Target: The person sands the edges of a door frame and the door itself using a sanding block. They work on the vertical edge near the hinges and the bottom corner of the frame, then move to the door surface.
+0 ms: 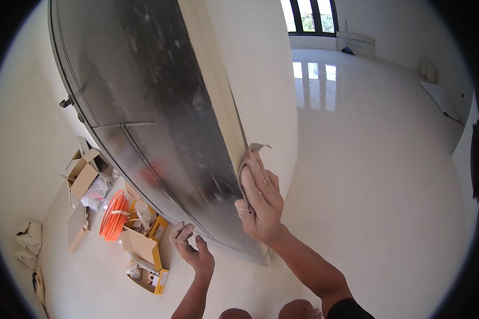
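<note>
My right hand (262, 204) grips a folded, greyish sheet of sandpaper (242, 183), pressing it along the pale edge strip (223, 114) beside the dark door. One corner of the sheet curls up past my fingertips. Pale dust coats the fingers. Lower and to the left, my left hand (194, 250) is in front of the door's lower part, palm up with fingers loosely bent and apart, holding nothing. The glossy dark door (165, 95) carries whitish smears and dust along its side nearest the strip.
On the floor at left lie an orange coiled hose (113, 215), open cardboard boxes (146, 247) with small parts, and another open box (85, 173). A white wall (261, 69) continues right of the strip. Boards (442, 101) lean at the far right.
</note>
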A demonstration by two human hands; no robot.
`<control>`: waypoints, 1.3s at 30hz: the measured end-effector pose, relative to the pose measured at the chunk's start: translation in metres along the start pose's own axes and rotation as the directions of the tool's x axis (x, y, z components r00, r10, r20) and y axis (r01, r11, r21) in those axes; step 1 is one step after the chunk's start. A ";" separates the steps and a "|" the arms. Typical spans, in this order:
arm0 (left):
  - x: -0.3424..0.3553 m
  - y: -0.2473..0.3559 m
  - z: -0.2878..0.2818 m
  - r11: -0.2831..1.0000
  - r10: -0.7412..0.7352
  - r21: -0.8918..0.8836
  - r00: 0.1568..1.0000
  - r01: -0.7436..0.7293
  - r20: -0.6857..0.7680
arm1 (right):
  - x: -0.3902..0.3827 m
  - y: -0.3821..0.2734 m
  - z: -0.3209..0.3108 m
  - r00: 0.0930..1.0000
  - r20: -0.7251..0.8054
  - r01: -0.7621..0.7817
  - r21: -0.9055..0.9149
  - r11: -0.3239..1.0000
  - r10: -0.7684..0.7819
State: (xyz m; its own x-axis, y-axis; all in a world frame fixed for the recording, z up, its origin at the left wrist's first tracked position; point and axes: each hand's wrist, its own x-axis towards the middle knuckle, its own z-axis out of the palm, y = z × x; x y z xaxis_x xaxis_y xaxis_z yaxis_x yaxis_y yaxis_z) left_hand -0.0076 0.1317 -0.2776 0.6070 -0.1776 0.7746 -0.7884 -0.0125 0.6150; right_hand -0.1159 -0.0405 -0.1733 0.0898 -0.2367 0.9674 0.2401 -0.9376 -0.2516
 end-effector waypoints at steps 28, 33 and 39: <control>0.073 0.204 -0.178 0.500 -0.856 0.762 0.368 0.412 0.362 | -0.121 -0.093 0.037 0.027 -0.264 -1.000 -0.012 0.025 0.964; 0.057 0.203 -0.188 0.414 -0.909 0.830 0.214 0.374 0.357 | -0.147 -0.080 0.045 -0.195 -0.322 -0.981 0.045 -0.191 0.926; 0.070 0.206 -0.184 0.462 -0.887 0.816 0.189 0.347 0.422 | -0.187 -0.061 0.034 -0.273 -0.261 -0.962 0.046 -0.270 0.926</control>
State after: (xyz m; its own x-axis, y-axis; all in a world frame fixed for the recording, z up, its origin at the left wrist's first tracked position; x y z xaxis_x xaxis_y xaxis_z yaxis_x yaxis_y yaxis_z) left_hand -0.1090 0.2977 -0.0698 0.7715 -0.4379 -0.4616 -0.2351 -0.8703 0.4328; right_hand -0.1147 0.0696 -0.3397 -0.0549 -0.8702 -0.4897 -0.1068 0.4927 -0.8636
